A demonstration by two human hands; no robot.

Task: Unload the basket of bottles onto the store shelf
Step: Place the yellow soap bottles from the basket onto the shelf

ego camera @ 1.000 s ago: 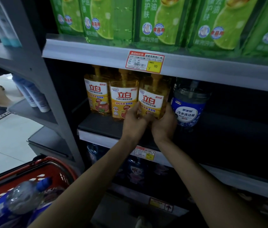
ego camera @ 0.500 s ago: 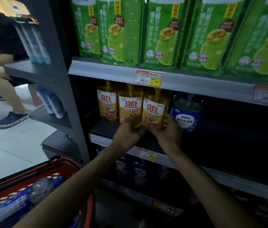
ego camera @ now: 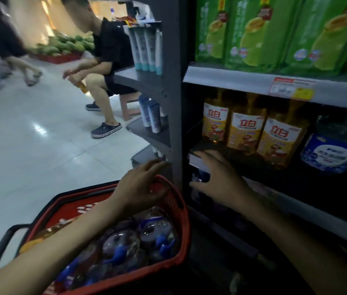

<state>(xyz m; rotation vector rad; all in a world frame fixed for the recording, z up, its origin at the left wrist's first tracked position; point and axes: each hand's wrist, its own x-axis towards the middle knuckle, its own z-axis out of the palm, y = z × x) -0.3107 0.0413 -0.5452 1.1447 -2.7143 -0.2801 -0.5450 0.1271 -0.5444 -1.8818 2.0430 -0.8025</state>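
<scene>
Left hand: the left hand (ego camera: 141, 188) hovers over the far rim of the basket (ego camera: 181, 211), fingers spread and loosely curled, holding nothing; whether the fingertips brush the rim I cannot tell.
Right hand: the right hand (ego camera: 219, 179) is out in front of the shelf edge (ego camera: 198, 161), just below the yellow bottles, fingers splayed apart, palm down, empty; it is blurred, so contact with the shelf edge is not clear.
Basket: red with a black handle, near and left, on the floor beside the shelf unit.
Basket contents: clear bottles with blue caps (ego camera: 125, 245) lie on their sides, heaped together; at least three blue caps show, the full count is not readable. One orange-yellow item lies at the left side of the basket, half hidden under the left forearm.
Yellow bottles: three yellow bottles (ego camera: 244, 133) stand upright in a row on the middle shelf, touching side by side.
Blue-label bottle: one blue-label bottle (ego camera: 331, 154) stands just right of the three, upright.
Top shelf: green packs (ego camera: 257, 33) in a row, four in view, cut off at the top.
Price tag: one price tag (ego camera: 291, 88) on the upper shelf rail.
Side rack: white tubes (ego camera: 147, 51) on the end rack, left of the shelf; four on the upper tier.
Far left: a seated person (ego camera: 102, 60) on a stool.
</scene>
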